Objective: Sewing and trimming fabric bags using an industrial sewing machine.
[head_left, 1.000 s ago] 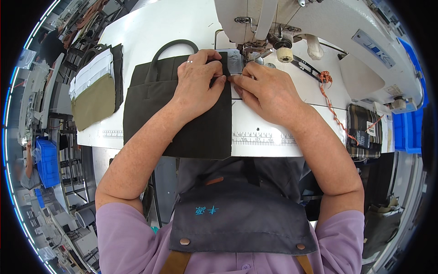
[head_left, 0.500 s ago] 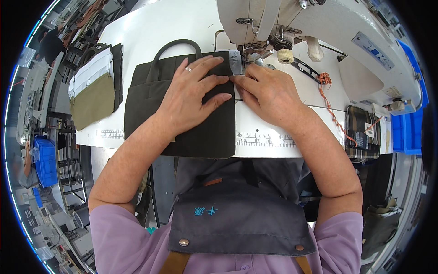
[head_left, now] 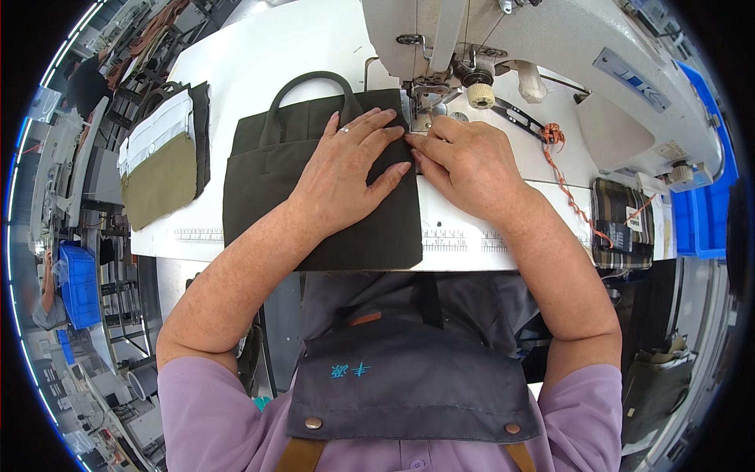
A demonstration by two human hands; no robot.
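A dark olive fabric bag (head_left: 259,208) with a looped handle (head_left: 314,76) lies flat on the white table (head_left: 252,47). My left hand (head_left: 346,173) rests palm down on its upper right part, fingers spread. At the bag's right edge, just in front of the presser foot of the sewing machine (head_left: 543,55), is my right hand (head_left: 476,165). Its fingers are bent, with thumb and forefinger pinching that edge. The fingertips partly hide the edge, and the needle area is hard to make out.
Left of the bag lies a stack of olive, white and dark fabric pieces (head_left: 161,169). An orange cord (head_left: 562,181) hangs near a checked cloth item (head_left: 605,220) at the right. Beyond it stands a blue bin (head_left: 700,220). Ruler markings (head_left: 197,234) run along the table's near edge.
The bag has shifted slightly right and turned a little, its lower right corner swinging outward. My left hand has moved right with it; my right hand keeps its pinch. The view has shifted slightly.
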